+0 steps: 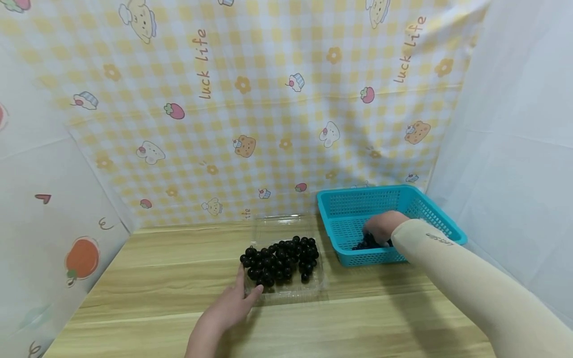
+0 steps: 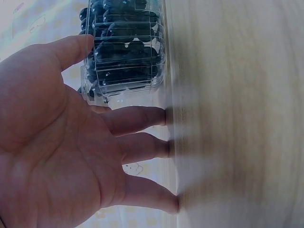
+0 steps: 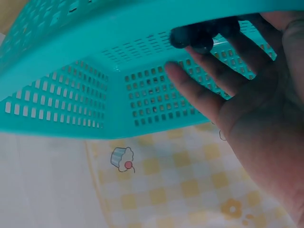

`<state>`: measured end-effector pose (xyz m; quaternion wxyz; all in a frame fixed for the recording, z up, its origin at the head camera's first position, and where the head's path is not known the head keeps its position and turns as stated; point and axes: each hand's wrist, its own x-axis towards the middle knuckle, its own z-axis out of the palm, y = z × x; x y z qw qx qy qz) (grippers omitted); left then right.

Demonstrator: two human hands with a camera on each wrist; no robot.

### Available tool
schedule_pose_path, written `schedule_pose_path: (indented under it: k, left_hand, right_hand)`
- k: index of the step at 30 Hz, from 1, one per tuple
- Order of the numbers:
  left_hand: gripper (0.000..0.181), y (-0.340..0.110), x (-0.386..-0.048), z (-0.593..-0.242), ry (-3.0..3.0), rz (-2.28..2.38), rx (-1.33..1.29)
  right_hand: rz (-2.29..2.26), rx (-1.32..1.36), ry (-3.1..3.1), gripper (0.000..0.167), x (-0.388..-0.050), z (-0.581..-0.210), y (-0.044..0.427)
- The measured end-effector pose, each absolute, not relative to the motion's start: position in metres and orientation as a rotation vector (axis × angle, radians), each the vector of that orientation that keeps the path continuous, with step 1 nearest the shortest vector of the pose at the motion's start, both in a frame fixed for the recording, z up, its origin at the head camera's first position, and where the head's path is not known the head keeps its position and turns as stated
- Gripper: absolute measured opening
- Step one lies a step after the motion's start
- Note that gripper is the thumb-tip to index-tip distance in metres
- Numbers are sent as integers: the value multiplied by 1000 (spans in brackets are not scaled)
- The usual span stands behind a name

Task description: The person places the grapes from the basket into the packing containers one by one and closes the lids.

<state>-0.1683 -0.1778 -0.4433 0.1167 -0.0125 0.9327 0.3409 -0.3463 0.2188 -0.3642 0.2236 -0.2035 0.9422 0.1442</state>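
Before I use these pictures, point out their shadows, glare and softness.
Head view: a soft shadow lies on the table beneath the right sleeve. Left wrist: glints dot the clear container, and the table looks blurred. Right wrist: the right hand is dim, and the black fruit shows little detail.

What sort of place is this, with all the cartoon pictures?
Perhaps a small curtained-off work corner: a wood-grain table, a yellow-checked cartoon cloth hung behind it, and a white sheet along the right side.

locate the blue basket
In the head view, the blue basket sits right of centre on the table, beside the clear container, with the right hand inside.
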Motion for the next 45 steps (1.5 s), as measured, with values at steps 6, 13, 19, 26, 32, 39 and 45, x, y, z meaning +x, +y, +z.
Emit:
schedule_pose_path:
  k: [6, 13, 19, 26, 32, 39, 45]
  left_hand:
    - [99, -177, -167, -443, 2718, 1009, -40]
    - [100, -176, -168, -442, 2710, 1017, -34]
    - [100, -176, -168, -442, 2713, 1019, -34]
    - [100, -175, -169, -441, 2700, 1020, -37]
    - [100, -175, -169, -441, 2696, 1024, -39]
    - [100, -177, -169, -442, 2692, 1026, -25]
    - [102, -180, -170, -440, 2688, 1043, 13]
  right_hand:
    - [417, -584, 2600, 29, -347, -366, 221]
    - [374, -523, 2588, 15, -349, -362, 227]
    - [334, -560, 2563, 27, -351, -357, 227]
    - [277, -614, 2510, 28, -353, -348, 222]
    - [279, -626, 2512, 33, -349, -339, 221]
    - [212, -626, 2504, 36, -345, -317, 216]
    - [196, -635, 2488, 32, -342, -292, 209]
